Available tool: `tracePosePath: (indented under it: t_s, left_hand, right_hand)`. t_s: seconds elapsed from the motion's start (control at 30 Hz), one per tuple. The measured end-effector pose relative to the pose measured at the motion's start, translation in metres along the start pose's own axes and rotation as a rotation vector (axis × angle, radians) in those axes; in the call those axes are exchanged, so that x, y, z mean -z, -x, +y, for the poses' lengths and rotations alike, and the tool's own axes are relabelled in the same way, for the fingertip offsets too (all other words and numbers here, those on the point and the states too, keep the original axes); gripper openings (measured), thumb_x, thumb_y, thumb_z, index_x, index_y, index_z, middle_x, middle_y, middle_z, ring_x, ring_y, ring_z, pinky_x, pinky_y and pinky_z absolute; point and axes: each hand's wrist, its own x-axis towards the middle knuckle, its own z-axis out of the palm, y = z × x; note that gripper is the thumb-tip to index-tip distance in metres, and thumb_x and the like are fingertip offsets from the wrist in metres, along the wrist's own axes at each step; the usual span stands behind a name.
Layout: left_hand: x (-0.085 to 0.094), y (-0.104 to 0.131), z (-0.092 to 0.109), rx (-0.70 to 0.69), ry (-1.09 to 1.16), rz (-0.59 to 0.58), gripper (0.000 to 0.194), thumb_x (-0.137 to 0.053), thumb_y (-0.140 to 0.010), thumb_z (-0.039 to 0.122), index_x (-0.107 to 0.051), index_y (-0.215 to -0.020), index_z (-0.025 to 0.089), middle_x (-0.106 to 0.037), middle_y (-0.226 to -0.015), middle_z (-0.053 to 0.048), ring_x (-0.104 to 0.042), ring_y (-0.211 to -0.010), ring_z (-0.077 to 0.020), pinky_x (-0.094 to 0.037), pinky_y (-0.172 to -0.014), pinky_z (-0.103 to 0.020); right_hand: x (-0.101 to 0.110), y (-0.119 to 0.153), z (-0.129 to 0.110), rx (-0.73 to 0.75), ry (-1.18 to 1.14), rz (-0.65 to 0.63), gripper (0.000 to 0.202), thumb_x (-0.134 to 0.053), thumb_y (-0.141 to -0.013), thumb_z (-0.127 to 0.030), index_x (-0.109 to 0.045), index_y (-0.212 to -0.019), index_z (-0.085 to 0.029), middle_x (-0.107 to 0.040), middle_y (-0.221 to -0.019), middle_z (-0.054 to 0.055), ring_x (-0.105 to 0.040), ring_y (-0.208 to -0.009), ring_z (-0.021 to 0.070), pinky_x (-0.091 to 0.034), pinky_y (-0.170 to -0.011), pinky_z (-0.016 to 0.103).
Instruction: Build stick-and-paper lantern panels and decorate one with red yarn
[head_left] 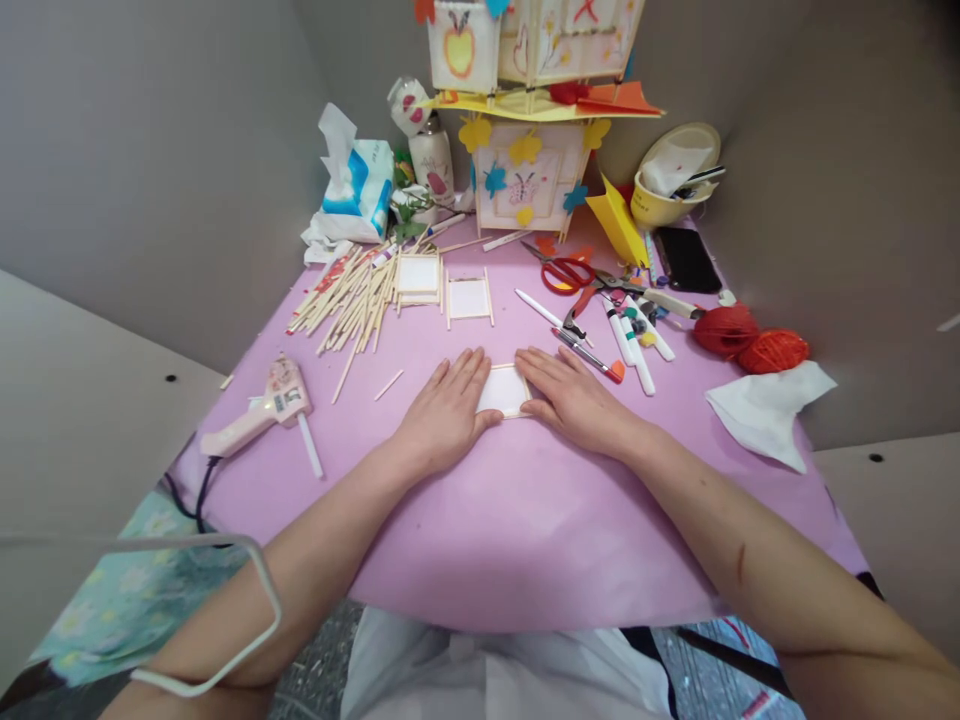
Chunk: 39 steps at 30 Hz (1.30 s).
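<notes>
1. A small white frame (503,391) is laid flat on the desk (480,530).
2. Its left edge is touched by the left grip (448,412), spread flat, fingers straight.
3. Its right edge is touched by the right grip (574,402), likewise uncurled.
4. Sticks (361,300) are piled farther off.

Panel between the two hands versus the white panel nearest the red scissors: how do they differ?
The near panel has the left hand and right hand at its sides; the far panel lies untouched. The far panel shows stick ends jutting past its corners; the near panel's sides are partly covered. Both have white centres edged with pale sticks.
</notes>
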Motion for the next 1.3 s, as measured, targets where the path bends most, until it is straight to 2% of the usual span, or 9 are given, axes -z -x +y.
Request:
tracePosePath:
  t_s: [0.23, 0.37, 0.57, 0.67, 0.8, 0.9, 1.07, 1.2, 1.3]
  left_hand:
    - [0.001, 0.000, -0.001, 0.015, 0.062, -0.025, 0.068, -0.044, -0.094, 0.047, -0.029, -0.150, 0.011, -0.023, -0.159, -0.017, -0.017, -0.149, -0.0281, -0.012, -0.121, -0.050]
    - [0.002, 0.003, -0.007, 0.055, 0.291, 0.166, 0.064, -0.036, -0.097, 0.046, -0.023, -0.152, 0.016, -0.022, -0.160, -0.015, -0.015, -0.149, -0.0270, -0.012, -0.120, -0.053]
    - [0.003, 0.005, -0.013, 0.241, 0.549, 0.406, 0.054, -0.043, -0.095, 0.044, -0.043, -0.140, 0.015, -0.048, -0.145, -0.016, -0.045, -0.134, -0.0258, -0.034, -0.112, -0.046]
    - [0.001, 0.003, -0.017, 0.285, 0.641, 0.510, 0.046, -0.049, -0.093, 0.042, -0.051, -0.132, 0.017, -0.055, -0.136, -0.014, -0.052, -0.126, -0.0251, -0.040, -0.108, -0.045]
    - [0.000, -0.002, -0.021, 0.389, 0.839, 0.643, 0.043, -0.056, -0.088, 0.038, -0.051, -0.125, 0.017, -0.058, -0.129, -0.014, -0.057, -0.119, -0.0225, -0.046, -0.103, -0.041]
    - [0.004, -0.002, -0.012, 0.470, 1.181, 0.568, 0.042, -0.058, -0.087, 0.039, -0.050, -0.123, 0.019, -0.061, -0.124, -0.012, -0.064, -0.110, -0.0194, -0.052, -0.096, -0.038]
    - [0.014, 0.004, 0.013, 0.461, 1.719, 0.161, 0.031, -0.062, -0.087, 0.038, -0.062, -0.107, 0.015, -0.070, -0.114, -0.012, -0.069, -0.102, -0.0199, -0.054, -0.098, -0.037]
    - [0.020, 0.006, 0.015, 0.466, 1.761, 0.163, 0.028, -0.061, -0.088, 0.032, -0.063, -0.110, 0.014, -0.073, -0.109, -0.012, -0.071, -0.100, -0.0220, -0.056, -0.094, -0.041]
    - [0.024, 0.008, 0.009, 0.425, 1.668, 0.175, 0.033, -0.066, -0.084, 0.040, -0.064, -0.104, 0.014, -0.075, -0.099, -0.012, -0.072, -0.094, -0.0246, -0.057, -0.090, -0.044]
  right_hand:
    - [0.000, 0.001, 0.003, -0.018, -0.087, -0.011, 0.056, -0.048, -0.096, -0.038, -0.037, -0.148, -0.021, -0.040, -0.152, 0.013, -0.032, -0.143, 0.0272, -0.025, -0.116, 0.057]
    - [0.004, 0.004, 0.011, -0.061, -0.228, 0.077, 0.051, -0.038, -0.098, -0.034, -0.036, -0.149, -0.023, -0.044, -0.149, 0.012, -0.039, -0.139, 0.0253, -0.031, -0.114, 0.054]
    - [0.013, 0.008, 0.013, 0.021, -0.202, 0.006, 0.078, -0.069, -0.081, -0.045, -0.036, -0.148, -0.021, -0.044, -0.148, 0.014, -0.038, -0.138, 0.0326, -0.033, -0.112, 0.054]
    - [0.013, 0.009, 0.009, 0.014, -0.177, 0.080, 0.080, -0.072, -0.076, -0.044, -0.037, -0.146, -0.025, -0.052, -0.137, 0.013, -0.047, -0.128, 0.0332, -0.039, -0.106, 0.054]
    - [0.010, 0.010, 0.005, -0.047, -0.208, 0.256, 0.077, -0.072, -0.075, -0.042, -0.038, -0.143, -0.025, -0.051, -0.132, 0.013, -0.053, -0.118, 0.0314, -0.044, -0.100, 0.050]
    - [0.006, 0.009, -0.001, -0.101, -0.256, 0.392, 0.072, -0.072, -0.076, -0.042, -0.040, -0.138, -0.025, -0.051, -0.128, 0.013, -0.058, -0.106, 0.0275, -0.048, -0.094, 0.046]
    - [-0.001, 0.009, -0.025, -0.112, -0.207, 0.481, 0.071, -0.072, -0.076, -0.043, -0.040, -0.136, -0.022, -0.050, -0.124, 0.015, -0.053, -0.111, 0.0289, -0.048, -0.094, 0.046]
    - [-0.002, 0.010, -0.037, -0.093, -0.258, 0.428, 0.074, -0.073, -0.075, -0.048, -0.039, -0.136, -0.022, -0.052, -0.122, 0.014, -0.053, -0.111, 0.0291, -0.049, -0.093, 0.046]
    - [0.000, 0.011, -0.035, -0.105, -0.370, 0.492, 0.054, -0.066, -0.083, -0.046, -0.046, -0.129, -0.024, -0.059, -0.109, 0.010, -0.058, -0.098, 0.0243, -0.050, -0.086, 0.042]
